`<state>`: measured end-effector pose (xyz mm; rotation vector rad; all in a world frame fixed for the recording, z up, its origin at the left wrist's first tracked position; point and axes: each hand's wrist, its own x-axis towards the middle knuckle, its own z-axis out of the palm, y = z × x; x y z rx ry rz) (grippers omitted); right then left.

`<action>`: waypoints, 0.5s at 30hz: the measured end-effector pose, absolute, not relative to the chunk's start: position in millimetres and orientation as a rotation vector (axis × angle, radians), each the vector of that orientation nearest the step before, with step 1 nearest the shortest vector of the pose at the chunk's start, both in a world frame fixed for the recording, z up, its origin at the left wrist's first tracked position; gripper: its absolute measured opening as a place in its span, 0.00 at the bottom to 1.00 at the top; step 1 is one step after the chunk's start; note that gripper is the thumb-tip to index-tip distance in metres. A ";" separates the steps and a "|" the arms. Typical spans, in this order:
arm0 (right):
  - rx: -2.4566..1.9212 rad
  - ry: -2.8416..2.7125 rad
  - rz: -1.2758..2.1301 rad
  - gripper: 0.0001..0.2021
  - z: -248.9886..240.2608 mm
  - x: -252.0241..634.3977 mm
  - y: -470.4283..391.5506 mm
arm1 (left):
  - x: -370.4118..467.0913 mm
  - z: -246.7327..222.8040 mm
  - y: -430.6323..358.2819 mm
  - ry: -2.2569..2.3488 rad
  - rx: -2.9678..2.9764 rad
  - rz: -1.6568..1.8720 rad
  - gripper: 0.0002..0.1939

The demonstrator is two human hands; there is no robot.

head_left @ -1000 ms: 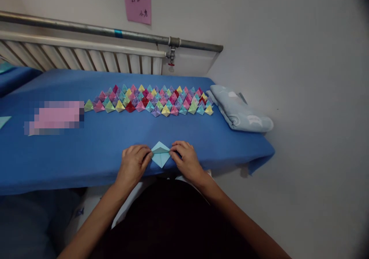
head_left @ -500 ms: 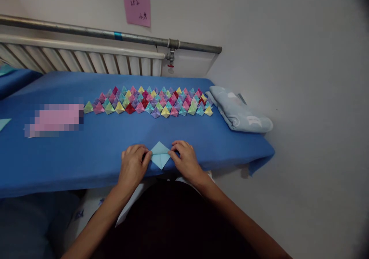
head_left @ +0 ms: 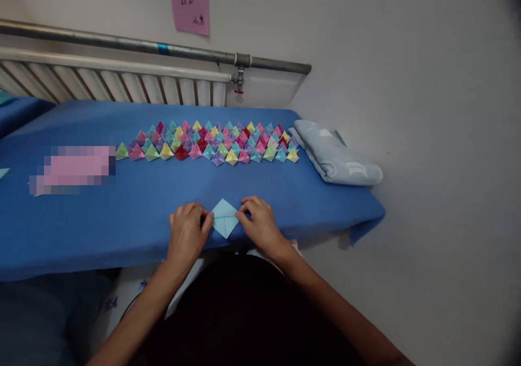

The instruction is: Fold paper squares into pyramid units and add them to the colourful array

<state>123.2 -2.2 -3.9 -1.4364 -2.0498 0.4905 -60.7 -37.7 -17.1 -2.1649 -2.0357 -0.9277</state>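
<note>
A light blue folded origami paper [head_left: 224,220] lies in a diamond shape near the front edge of the blue cloth, with creases across and down its middle. My left hand [head_left: 189,227] pinches its left corner between thumb and fingers. At the right corner, my right hand [head_left: 258,222] pinches the paper the same way. Behind them stand rows of folded paper pieces [head_left: 232,157] in pink, yellow, green, purple, red and blue.
Blue cloth [head_left: 134,214] covers the table. A folded pale blue blanket [head_left: 337,157] lies at its right end. To the left is a blurred-out pink item [head_left: 79,165]. A radiator [head_left: 122,86] and a metal pipe [head_left: 122,43] run along the wall, below a pink note [head_left: 189,7].
Both hands keep their pinch on the paper's corners, which looks the same. The whole view has shifted slightly, so everything sits a little further left.
</note>
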 end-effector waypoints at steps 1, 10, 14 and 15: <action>-1.442 -2.054 0.497 0.07 -3.1 123.2 -1.6 | -60.3 -17.1 -37.5 -2.043 -2.157 -0.918 0.09; -1.462 -2.102 0.531 0.08 5.1 123.0 2.1 | -55.8 -9.6 -36.7 -2.189 -2.154 -0.851 0.11; -1.518 -2.129 0.543 0.07 8.5 121.2 3.8 | -55.7 -6.1 -35.4 -2.231 -2.144 -0.794 0.11; -1.529 -2.134 0.543 0.07 9.1 120.8 4.1 | -56.0 -5.4 -35.0 -2.246 -2.139 -0.776 0.11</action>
